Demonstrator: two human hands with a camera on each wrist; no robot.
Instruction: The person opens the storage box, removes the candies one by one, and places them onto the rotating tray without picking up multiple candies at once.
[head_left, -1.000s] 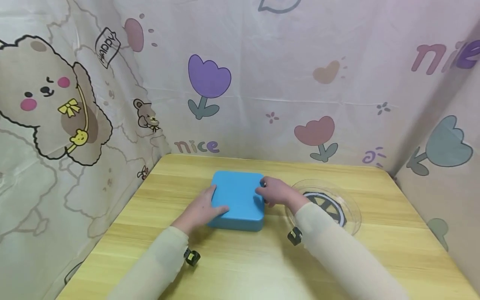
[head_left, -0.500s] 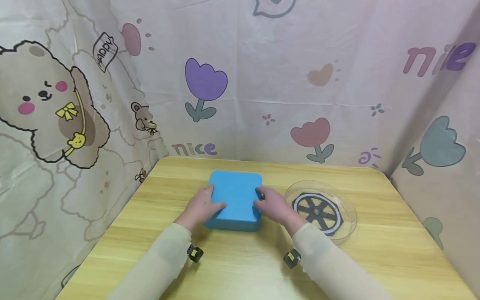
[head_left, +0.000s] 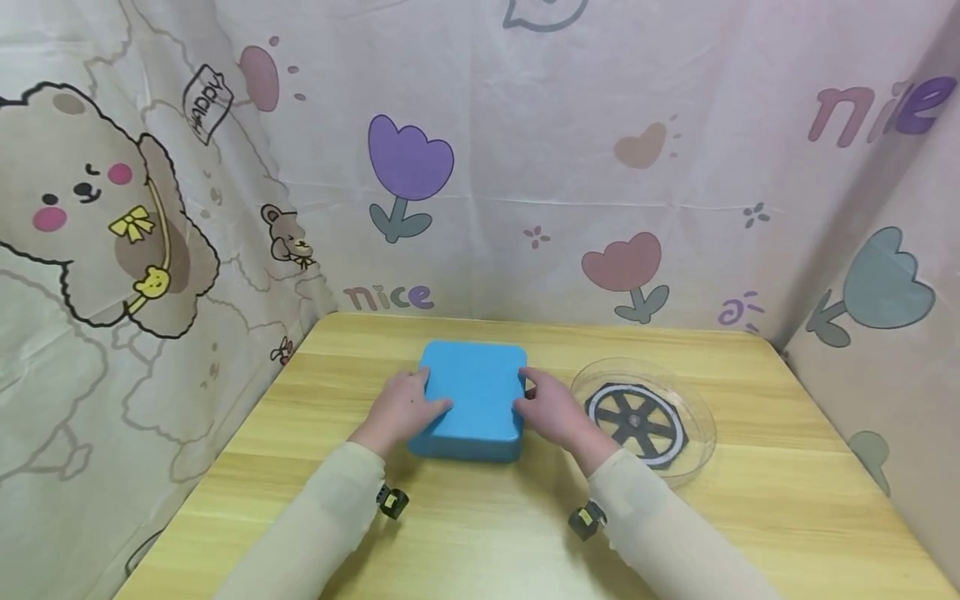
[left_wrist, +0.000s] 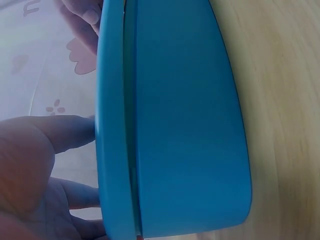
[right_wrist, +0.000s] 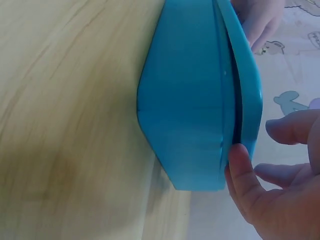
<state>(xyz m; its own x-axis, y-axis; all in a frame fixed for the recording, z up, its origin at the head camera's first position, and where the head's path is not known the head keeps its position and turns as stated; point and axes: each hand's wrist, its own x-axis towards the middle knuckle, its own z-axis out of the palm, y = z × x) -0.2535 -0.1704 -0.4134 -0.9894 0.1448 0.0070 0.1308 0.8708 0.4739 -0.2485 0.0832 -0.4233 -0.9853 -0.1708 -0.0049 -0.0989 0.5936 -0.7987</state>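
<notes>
A blue rectangular box (head_left: 467,450) sits on the table with its blue lid (head_left: 474,387) on top. In the right wrist view a dark gap runs along the seam under the lid (right_wrist: 251,110). My left hand (head_left: 401,408) grips the lid's left edge, thumb on the top and fingers along the side. From the opposite edge my right hand (head_left: 553,408) holds the lid, one fingertip right at the seam and the thumb over the top. The inside of the box is hidden.
To the right of the box, beside my right forearm, lies a round clear plastic dish (head_left: 701,417) with a dark spoked wheel (head_left: 636,423) in it. Printed cloth (head_left: 480,167) hangs behind the wooden table (head_left: 480,533) and at both sides.
My right hand has turned at the lid's right edge, from curled fingers to thumb and fingers spread along it. My left hand keeps its place. The spoked wheel shows more fully now.
</notes>
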